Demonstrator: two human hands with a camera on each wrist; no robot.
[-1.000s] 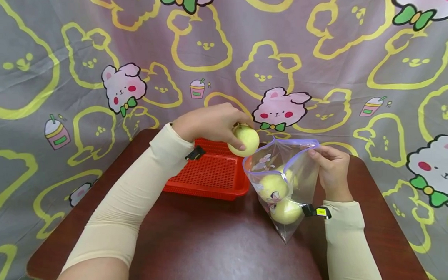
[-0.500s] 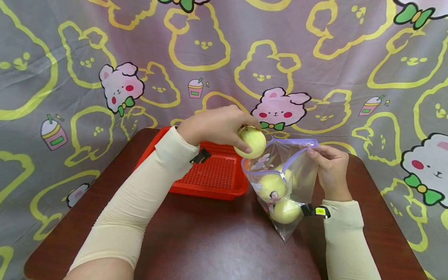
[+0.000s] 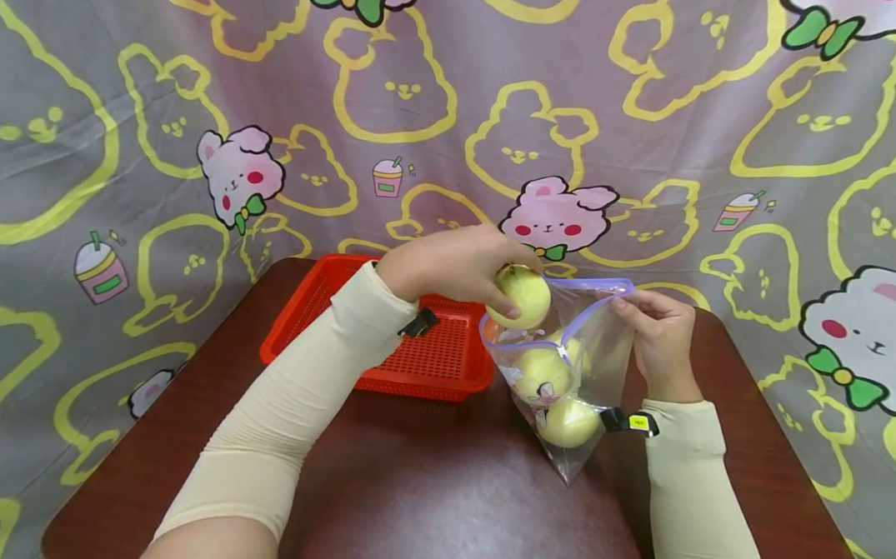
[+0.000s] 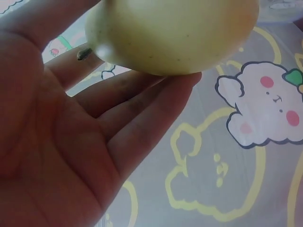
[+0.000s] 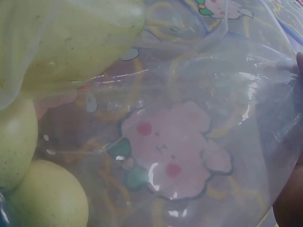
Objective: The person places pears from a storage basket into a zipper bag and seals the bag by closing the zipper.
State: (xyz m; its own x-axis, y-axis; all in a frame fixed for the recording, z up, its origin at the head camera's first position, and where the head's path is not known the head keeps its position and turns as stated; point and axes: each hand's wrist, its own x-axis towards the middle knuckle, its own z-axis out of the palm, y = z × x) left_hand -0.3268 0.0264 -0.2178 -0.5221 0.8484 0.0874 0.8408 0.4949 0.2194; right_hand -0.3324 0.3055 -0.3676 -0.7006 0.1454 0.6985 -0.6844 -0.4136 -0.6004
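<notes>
In the head view, my left hand (image 3: 458,266) holds a pale yellow-green pear (image 3: 526,299) at the mouth of a clear zip bag (image 3: 608,331) with a purple rim. The left wrist view shows the pear (image 4: 175,38) against the fingertips, its stem pointing toward the palm. My right hand (image 3: 664,337) pinches the bag's right rim between thumb and fingers, keeping its mouth spread. Several pears, including a lower one (image 3: 569,423), sit inside the bag. In the right wrist view, clear plastic (image 5: 189,142) covers most of the frame, with only an edge of the right hand (image 5: 289,201) showing.
A red perforated plastic basket (image 3: 423,389) stands left of the bag, partly hidden by my left arm. Both are at a dark brown table (image 3: 457,496). A patterned grey curtain (image 3: 427,147) hangs close behind the table.
My left hand has carried the pear right and slightly down, from beside the bag's mouth to its opening. The right hand and bag stay almost where they were.
</notes>
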